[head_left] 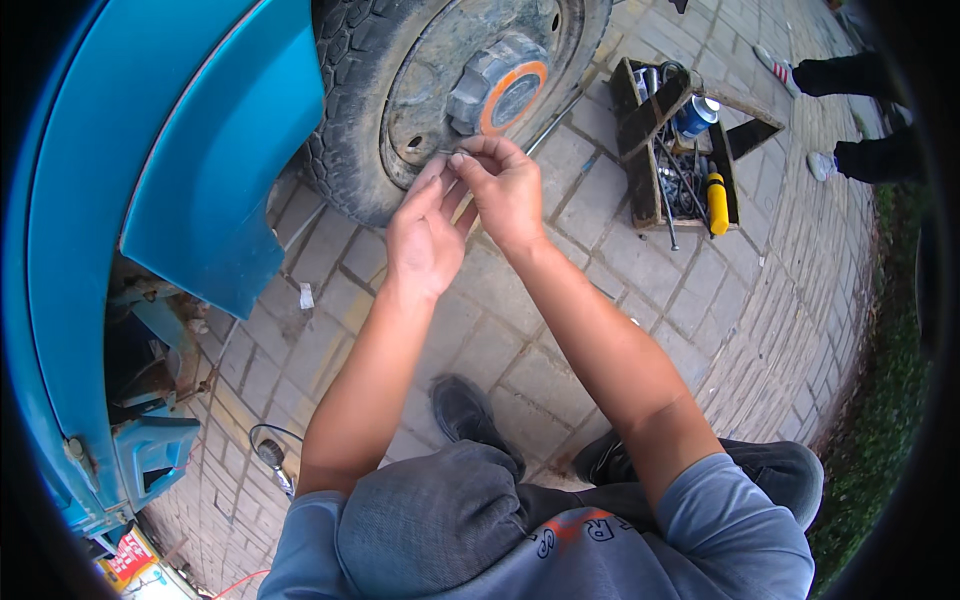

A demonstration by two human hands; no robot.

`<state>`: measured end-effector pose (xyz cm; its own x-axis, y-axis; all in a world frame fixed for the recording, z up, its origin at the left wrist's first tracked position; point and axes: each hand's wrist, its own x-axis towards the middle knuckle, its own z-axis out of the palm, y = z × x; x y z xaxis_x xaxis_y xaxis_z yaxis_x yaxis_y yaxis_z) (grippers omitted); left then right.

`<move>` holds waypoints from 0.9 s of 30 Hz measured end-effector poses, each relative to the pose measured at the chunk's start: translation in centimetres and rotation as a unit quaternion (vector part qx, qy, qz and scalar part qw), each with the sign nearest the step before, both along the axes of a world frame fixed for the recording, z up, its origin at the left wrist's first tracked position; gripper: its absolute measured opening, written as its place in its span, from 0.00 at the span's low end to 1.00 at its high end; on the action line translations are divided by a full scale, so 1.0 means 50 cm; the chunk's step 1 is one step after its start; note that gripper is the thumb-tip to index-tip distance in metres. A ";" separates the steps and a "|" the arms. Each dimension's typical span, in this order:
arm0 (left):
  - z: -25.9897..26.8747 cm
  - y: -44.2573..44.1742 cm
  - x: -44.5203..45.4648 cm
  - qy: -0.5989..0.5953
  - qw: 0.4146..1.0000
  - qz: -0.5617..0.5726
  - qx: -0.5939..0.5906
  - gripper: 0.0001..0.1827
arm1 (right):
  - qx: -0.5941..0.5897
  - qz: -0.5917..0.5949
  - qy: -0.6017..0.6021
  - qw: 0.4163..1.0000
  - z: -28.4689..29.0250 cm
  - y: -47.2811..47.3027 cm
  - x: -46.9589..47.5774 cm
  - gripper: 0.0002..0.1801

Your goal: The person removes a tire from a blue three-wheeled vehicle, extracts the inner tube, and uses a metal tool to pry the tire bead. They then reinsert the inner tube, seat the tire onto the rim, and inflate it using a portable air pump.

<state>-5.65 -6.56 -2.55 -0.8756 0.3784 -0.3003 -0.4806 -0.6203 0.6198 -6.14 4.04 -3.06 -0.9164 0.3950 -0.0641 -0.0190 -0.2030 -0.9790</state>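
In front of a vehicle wheel, both of my hands meet at the fingertips. My right hand (508, 191) pinches a small, thin object (454, 153) between thumb and forefinger; it is too small to identify. Palm up, my left hand (426, 244) reaches to the same spot, and its fingertips are partly hidden behind the right fingers. Whether the left fingers also grip the object is not visible. Just beyond the hands is the wheel's steel rim (431, 97), with a grey hub cap (495, 82) ringed in orange. A worn black tyre (349, 112) surrounds the rim.
Blue body panels (217, 150) rise on the left. A wooden toolbox (645, 180) holds metal tools, a blue can (697, 116) and a yellow cylinder (718, 202). A metal rod (551, 129) lies by the tyre. A work lamp (271, 455) is near my left elbow. Another person's legs (862, 75) stand at right.
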 end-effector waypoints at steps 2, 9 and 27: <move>0.003 0.001 -0.005 -0.006 1.000 0.005 0.016 0.27 | 0.039 0.002 0.020 0.999 -0.011 -0.008 -0.002 0.07; -0.005 -0.004 -0.019 -0.035 0.997 0.023 0.061 0.24 | 0.174 -0.022 0.058 0.983 -0.004 -0.024 -0.009 0.06; -0.011 -0.003 -0.025 -0.064 0.995 0.020 0.077 0.18 | 0.062 0.050 -0.016 0.997 0.019 -0.016 -0.022 0.09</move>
<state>-6.90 -6.71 -3.08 -0.8494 0.3936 -0.3516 -0.5221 -0.7238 0.4511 -7.26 3.24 -2.11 -0.9500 0.3080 -0.0513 0.0277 -0.0805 -0.9964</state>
